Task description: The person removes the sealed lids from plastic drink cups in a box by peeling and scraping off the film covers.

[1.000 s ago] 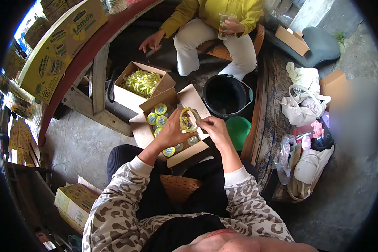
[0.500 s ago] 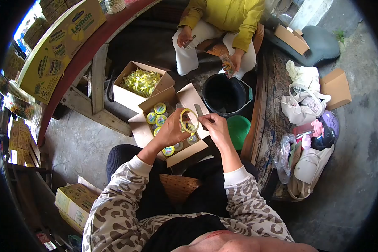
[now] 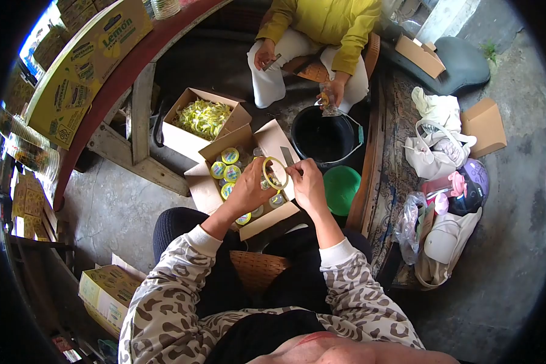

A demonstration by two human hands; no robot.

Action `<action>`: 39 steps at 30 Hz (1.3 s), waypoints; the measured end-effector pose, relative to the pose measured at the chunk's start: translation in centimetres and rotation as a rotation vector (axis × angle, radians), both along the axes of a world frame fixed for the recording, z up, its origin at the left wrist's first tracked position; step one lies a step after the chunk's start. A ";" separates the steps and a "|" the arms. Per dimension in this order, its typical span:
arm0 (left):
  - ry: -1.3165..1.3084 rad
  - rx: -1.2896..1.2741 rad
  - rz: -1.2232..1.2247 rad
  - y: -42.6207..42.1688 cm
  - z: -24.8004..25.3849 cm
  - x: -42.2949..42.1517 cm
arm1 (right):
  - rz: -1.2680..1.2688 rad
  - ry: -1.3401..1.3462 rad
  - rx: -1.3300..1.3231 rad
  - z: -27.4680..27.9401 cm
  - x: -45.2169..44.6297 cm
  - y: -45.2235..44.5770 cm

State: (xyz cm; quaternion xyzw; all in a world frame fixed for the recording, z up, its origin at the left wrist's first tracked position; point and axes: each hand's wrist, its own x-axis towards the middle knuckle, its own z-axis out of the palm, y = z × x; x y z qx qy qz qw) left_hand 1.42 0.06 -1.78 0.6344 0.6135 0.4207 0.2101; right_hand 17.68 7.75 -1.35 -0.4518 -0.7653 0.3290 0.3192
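Observation:
My left hand (image 3: 250, 183) is closed around what looks like a see-through plastic cup with a yellow rim (image 3: 265, 172), its round opening turned to the right. Most of the cup's body is hidden by my fingers. At the right side of that rim, my right hand (image 3: 307, 183) is closed in a pinch on a thin grey blade (image 3: 284, 153), which sticks up past the fingertips. Below both hands stands an open cardboard box (image 3: 262, 229) holding several clear cups with yellow-and-green lids (image 3: 230, 156).
A carton of yellow strips (image 3: 203, 118) stands beyond the box. A black bucket (image 3: 323, 136) and green basin (image 3: 342, 190) are to the right. Opposite sits a person in a yellow top (image 3: 321, 27), holding a blade and clear cup. Bags (image 3: 446, 242) lie far right.
My right hand has turned slightly and moved a little up against the yellow rim, the blade shifting with it. My left hand stays nearly still. The other person's cup has tilted.

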 end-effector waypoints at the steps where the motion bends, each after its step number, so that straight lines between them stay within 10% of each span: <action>1: 0.021 0.002 0.016 0.0 -0.1 0.1 | -0.001 0.000 0.000 0.1 -0.2 -0.1; 24: -0.009 0.028 0.330 1.4 -0.9 -1.5 | 0.028 0.148 0.224 0.8 -1.4 -1.4; 39: 0.093 0.028 0.038 -0.3 2.4 -1.4 | -0.009 0.134 0.014 0.7 -0.6 -0.3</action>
